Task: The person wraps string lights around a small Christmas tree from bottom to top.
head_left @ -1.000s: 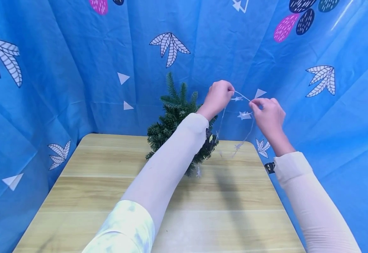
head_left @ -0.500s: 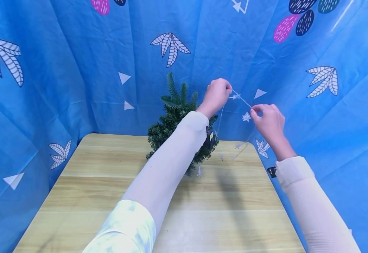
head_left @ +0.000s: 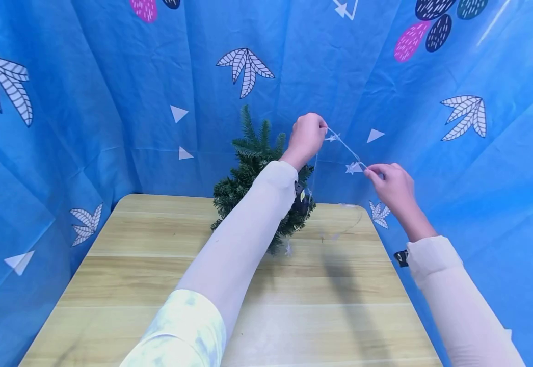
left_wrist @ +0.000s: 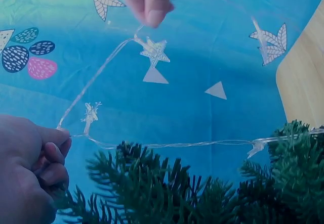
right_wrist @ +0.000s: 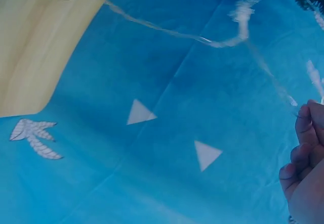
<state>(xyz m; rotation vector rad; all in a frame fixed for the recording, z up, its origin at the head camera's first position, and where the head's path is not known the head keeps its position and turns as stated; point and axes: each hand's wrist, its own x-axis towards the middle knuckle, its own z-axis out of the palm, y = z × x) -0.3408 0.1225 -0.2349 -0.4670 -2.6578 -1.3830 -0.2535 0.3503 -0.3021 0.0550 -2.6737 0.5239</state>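
A clear string of star lights (head_left: 352,167) hangs between my two hands to the right of a small green artificial Christmas tree (head_left: 254,150). My left hand (head_left: 305,138), beside the tree's upper right, pinches the wire between thumb and finger. Lower and further right, my right hand (head_left: 392,188) pinches the same string near a star. In the left wrist view, the wire (left_wrist: 202,143) runs from the left hand (left_wrist: 30,168) along the branches, and a star (left_wrist: 156,51) dangles under the right fingertips. A loose strand (right_wrist: 167,30) droops away in the right wrist view.
The tree stands near the back of a light wooden table (head_left: 147,255). A small star (head_left: 288,248) hangs at its lower right. A blue patterned curtain (head_left: 147,76) surrounds the back and sides. My left forearm (head_left: 234,260) covers part of the tree.
My right hand has moved down and slightly right, while the left has shifted a little left and up. The stretch of string between them has grown longer.
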